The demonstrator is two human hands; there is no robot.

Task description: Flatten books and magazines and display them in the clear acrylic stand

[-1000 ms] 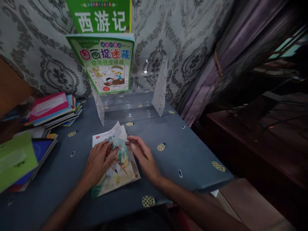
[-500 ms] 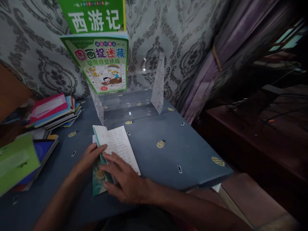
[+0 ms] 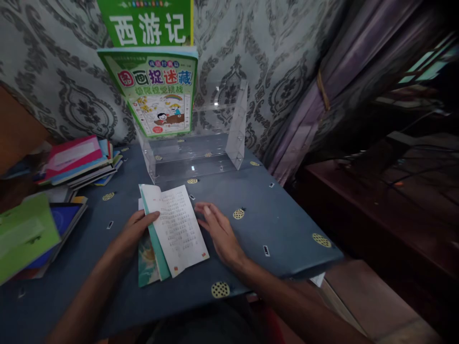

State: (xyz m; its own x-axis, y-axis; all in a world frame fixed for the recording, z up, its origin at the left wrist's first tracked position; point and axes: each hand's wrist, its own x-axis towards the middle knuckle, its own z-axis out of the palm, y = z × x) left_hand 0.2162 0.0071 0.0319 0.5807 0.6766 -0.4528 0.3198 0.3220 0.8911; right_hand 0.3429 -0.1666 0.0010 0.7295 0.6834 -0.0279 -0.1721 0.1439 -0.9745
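An open book (image 3: 179, 224) with printed white pages and a teal cover lies near the middle of the table. My left hand (image 3: 138, 225) grips its left side, the thumb pressed on the page and the other fingers hidden beneath. Just beyond the right page edge is my right hand (image 3: 220, 229), its fingers stretched out and holding nothing. A small gap seems to part its fingertips from the paper.
Behind the book stands a clear acrylic rack (image 3: 193, 157) with a green picture book (image 3: 161, 95) and another green book (image 3: 150, 26). Stacked books (image 3: 79, 157) and a lime-green book (image 3: 27, 239) lie left on the blue tablecloth (image 3: 287, 239). A purple curtain (image 3: 311, 105) hangs right.
My right hand has moved from the book's left part to the right, past the page edge. The right page now lies uncovered. My left hand stays on the book.
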